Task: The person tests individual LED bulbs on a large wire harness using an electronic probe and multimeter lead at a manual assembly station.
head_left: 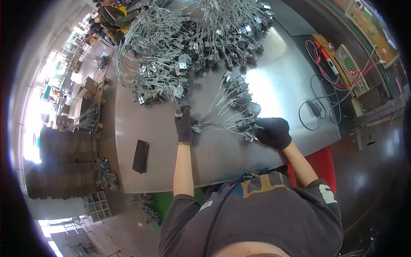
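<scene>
My left hand [185,126], in a dark glove, is closed around the gathered ends of a bundle of grey wires [209,121] above the metal table. The wires fan out to the right to a row of small grey block-shaped parts [242,99] lying on the tabletop. At the near end of that row, my right hand [274,133], also in a dark glove, has its fingers curled on one of the wired blocks [249,136]. Its fingertips are partly hidden. Beyond both hands lies a large heap of similar wired blocks [214,43], their wires tangled together.
A dark flat case [140,156] lies near the table's left edge. At the right are a red test probe [324,53], looped cables [316,122] and a meter with a green display [351,68]. A red seat [319,165] stands by the near edge. Another person [112,19] is at far left.
</scene>
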Demonstrator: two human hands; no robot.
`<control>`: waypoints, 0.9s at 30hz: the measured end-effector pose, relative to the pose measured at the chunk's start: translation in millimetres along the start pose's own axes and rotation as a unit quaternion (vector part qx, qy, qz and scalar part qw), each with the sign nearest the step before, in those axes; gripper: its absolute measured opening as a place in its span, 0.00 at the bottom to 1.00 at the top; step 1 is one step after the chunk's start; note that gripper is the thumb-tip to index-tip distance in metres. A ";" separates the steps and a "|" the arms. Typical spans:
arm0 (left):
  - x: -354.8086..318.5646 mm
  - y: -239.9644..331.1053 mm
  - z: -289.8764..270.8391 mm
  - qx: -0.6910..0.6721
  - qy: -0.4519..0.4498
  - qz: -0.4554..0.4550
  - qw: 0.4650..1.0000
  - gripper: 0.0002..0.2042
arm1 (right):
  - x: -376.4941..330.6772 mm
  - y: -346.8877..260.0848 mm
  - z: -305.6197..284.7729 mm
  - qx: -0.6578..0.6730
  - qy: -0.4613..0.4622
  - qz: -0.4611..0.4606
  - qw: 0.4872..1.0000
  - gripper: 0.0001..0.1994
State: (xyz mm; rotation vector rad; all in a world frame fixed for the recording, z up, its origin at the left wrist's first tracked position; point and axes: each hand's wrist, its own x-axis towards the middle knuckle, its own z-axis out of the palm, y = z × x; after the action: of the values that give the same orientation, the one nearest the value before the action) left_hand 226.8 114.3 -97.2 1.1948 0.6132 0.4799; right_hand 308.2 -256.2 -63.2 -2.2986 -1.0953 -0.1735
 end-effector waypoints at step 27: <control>17.9 -20.6 -19.5 0.027 0.077 0.136 0.987 0.12 | 3.6 -30.7 -9.1 0.110 -0.123 0.059 0.985 0.19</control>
State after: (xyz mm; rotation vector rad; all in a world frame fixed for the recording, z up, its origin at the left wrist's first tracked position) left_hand 227.6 133.3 -124.8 1.3082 0.6003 0.7966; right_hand 288.8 -243.6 -40.8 -2.2150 -1.0357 0.2722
